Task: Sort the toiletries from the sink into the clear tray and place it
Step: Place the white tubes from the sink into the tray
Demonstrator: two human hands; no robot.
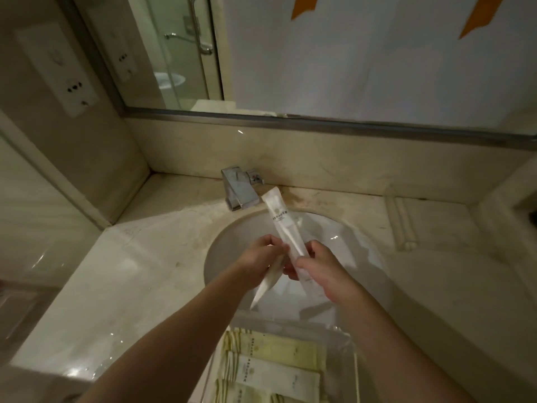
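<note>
Above the round white sink (360, 257), my right hand (322, 271) grips a long white wrapped toothbrush packet (283, 225) that points up towards the tap. My left hand (261, 255) holds a second slim white packet (268, 282) that slants down and to the left. Both packets nearly touch between my hands. At the near edge of the counter lies the clear tray (345, 353). Inside it rest several flat yellow and white sachets (276, 362) side by side.
A chrome tap (239, 189) stands behind the sink. The marble counter (116, 286) spreads left and right, with a raised ledge (404, 225) at the right. A mirror (348, 53) fills the wall above. Wall sockets (58, 71) sit at the upper left.
</note>
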